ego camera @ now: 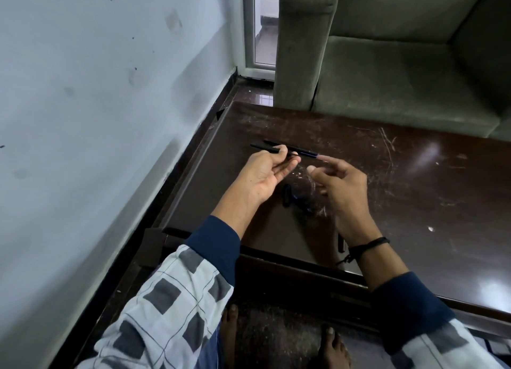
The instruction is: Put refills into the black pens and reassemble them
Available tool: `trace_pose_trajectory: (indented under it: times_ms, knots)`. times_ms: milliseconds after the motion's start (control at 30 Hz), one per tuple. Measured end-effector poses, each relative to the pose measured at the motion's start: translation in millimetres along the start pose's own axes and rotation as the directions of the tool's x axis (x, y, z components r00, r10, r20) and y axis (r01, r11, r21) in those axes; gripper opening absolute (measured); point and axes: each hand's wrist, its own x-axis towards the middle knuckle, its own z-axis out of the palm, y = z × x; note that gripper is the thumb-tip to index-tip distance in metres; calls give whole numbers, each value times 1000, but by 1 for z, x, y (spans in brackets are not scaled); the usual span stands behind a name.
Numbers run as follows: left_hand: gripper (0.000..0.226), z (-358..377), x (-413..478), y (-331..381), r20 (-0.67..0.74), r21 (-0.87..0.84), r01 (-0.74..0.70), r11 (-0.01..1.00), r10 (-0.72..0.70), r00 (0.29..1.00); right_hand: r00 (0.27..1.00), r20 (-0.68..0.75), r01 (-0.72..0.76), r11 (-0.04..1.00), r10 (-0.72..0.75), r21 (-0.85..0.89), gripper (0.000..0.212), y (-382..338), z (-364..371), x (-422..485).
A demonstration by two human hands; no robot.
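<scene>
My left hand (266, 168) is palm up above the dark wooden table (414, 175) and pinches a black pen barrel (262, 147) between thumb and fingertips. A thin refill (305, 153) with a bluish stretch sticks out of the barrel toward the right. My right hand (338, 183) hovers just right of it, motion-blurred, its index finger touching the refill's end. A second black pen (279, 143) lies on the table just behind the held barrel. Loose black pen parts (294, 198) lie between my wrists, and another black piece (341, 243) sits partly hidden by my right wrist.
A grey-green armchair (387, 64) stands right behind the table's far edge. A pale wall (96, 106) runs along the left, with a narrow gap between it and the table. Bare feet (331, 346) are on the floor below the table's near edge.
</scene>
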Motion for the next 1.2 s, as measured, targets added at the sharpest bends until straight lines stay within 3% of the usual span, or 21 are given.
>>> trace_pose_trajectory:
  times_ms: [233,567,767,900,1033,1133,1200]
  knots:
    - [7,6,-5,-10,55,-33,66,997,-65,996,996,-27,-79,968,88,239,14,-1,3,-1]
    - [9,0,-7,3,42,-69,42,997,-39,998,986,-116,-64,921,117,384,4,-8,2,0]
    - [12,-7,-3,10,-6,-20,-17,1000,17,1000,983,-159,-12,910,86,415,15,-26,-20,4]
    - [4,-8,-1,9,-31,44,-43,998,44,999,995,-68,-55,968,74,247,1,-35,-42,13]
    - [5,-9,0,8,-41,87,-54,995,58,997,1000,-12,-29,990,28,-141,4,-35,-59,22]
    - [5,-9,0,8,-46,119,-65,991,71,996,997,-72,-68,864,36,-499,8,-29,-65,26]
    - [5,-9,0,9,-57,145,-73,987,82,995,989,-122,-142,760,82,-635,10,-27,-68,27]
